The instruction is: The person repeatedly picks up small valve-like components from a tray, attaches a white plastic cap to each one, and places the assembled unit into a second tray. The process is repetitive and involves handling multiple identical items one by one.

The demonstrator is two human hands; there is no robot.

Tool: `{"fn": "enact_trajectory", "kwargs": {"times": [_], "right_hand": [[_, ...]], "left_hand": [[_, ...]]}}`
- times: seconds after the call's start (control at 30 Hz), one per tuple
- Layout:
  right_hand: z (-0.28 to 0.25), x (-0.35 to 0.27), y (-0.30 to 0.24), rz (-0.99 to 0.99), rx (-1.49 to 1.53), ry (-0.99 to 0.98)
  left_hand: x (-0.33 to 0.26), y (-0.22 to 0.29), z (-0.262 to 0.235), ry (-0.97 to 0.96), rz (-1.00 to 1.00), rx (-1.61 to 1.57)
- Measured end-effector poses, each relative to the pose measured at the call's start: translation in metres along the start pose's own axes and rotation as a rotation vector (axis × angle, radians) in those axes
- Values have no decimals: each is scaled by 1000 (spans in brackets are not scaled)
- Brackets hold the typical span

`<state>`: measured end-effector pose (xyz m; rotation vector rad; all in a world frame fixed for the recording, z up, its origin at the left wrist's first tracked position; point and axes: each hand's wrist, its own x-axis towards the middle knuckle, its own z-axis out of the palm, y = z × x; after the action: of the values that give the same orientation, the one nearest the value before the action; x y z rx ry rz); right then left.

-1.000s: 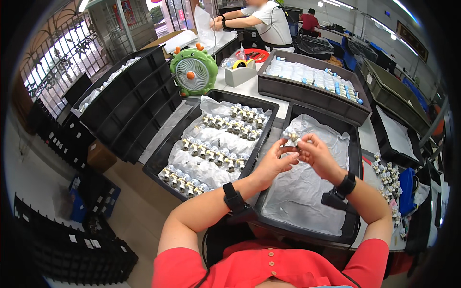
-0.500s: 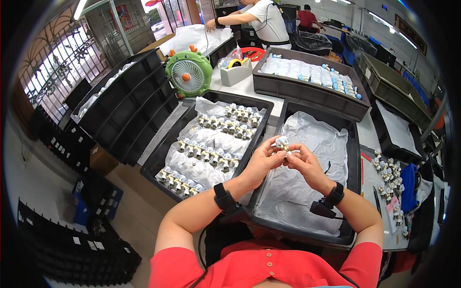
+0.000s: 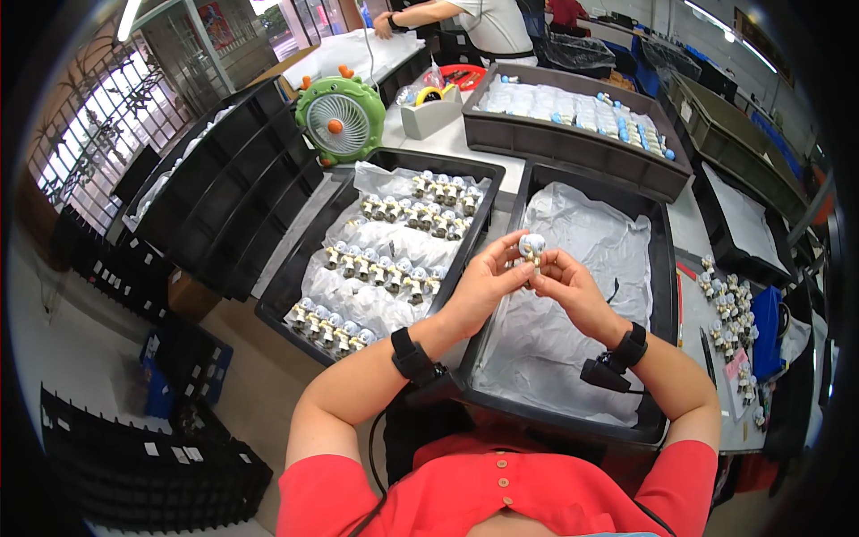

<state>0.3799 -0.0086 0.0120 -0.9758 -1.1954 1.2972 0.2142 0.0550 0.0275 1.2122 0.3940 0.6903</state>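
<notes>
Between my two hands is a small figurine [image 3: 531,245] with a pale blue and white head and a white and gold body, held upright. My left hand [image 3: 488,279] pinches it from the left with thumb and fingers. From the right, the thumb and fingers of my right hand [image 3: 573,291] close on its lower part. Both hands are over the left part of a black tray [image 3: 671,295] lined with crumpled white paper [image 3: 573,358]. To the left, a second black tray [image 3: 495,185] holds rows of similar figurines [image 3: 385,268] on white paper.
A grey-brown crate [image 3: 573,154] with blue-and-white pieces stands beyond the trays. At the back left are a green fan [image 3: 340,121] and a tape dispenser [image 3: 434,115]. More figurines [image 3: 729,309] lie at the right beside a blue bin [image 3: 767,333]. Another person [image 3: 501,31] works behind.
The figurine is raised slightly and its head now shows more fully between my hands. My head view has tilted a little, shifting the surroundings upward. Both hands keep their hold.
</notes>
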Motion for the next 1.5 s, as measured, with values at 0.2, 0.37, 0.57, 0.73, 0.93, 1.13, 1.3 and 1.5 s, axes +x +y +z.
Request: {"fn": "enact_trajectory", "kwargs": {"times": [0.2, 0.37, 0.57, 0.73, 0.93, 1.13, 1.3, 1.5], "right_hand": [[2, -1, -5, -27, -14, 10], [3, -1, -7, -33, -26, 12], [1, 0, -4, -29, -32, -4], [1, -1, -4, -29, -34, 1], [4, 0, -5, -21, -12, 0], [6, -1, -6, -8, -47, 25], [5, -2, -8, -16, -29, 39], [7, -4, -13, -25, -13, 28]], "left_hand": [[-3, 4, 2, -26, 85, 38], [-3, 7, 3, -20, 77, 62], [-2, 6, 2, -12, 74, 55], [-2, 7, 3, -11, 75, 52], [-2, 5, 2, 4, 84, 84], [-1, 4, 1, 13, 66, 64], [0, 4, 1, 1, 119, 41], [-3, 8, 4, -24, 132, 48]]}}
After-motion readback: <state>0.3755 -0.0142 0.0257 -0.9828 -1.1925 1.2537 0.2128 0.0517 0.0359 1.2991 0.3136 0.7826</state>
